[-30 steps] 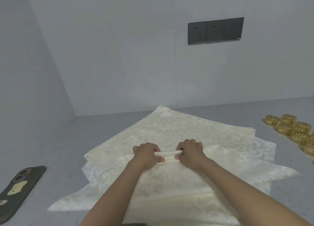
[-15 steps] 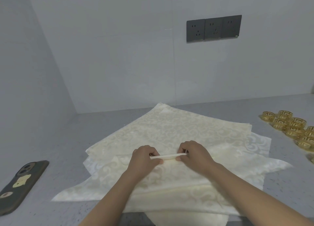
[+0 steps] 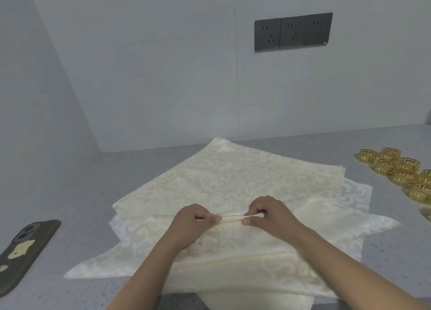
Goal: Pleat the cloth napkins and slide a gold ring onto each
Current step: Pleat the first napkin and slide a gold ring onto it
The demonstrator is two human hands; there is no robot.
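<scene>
Top napkin [image 3: 233, 244] of a cream stack [image 3: 245, 176] spread on the grey desk [image 3: 81, 193]. Left hand [image 3: 191, 223] and right hand [image 3: 270, 213], fingers curled, pinch a narrow raised pleat [image 3: 232, 217] between thumb and fingertips, one hand at each end. Gold rings [image 3: 401, 169] cluster at the desk's right edge, apart from the cloth. A phone [image 3: 21, 251] lies at left; sockets [image 3: 293, 31] on the wall.
</scene>
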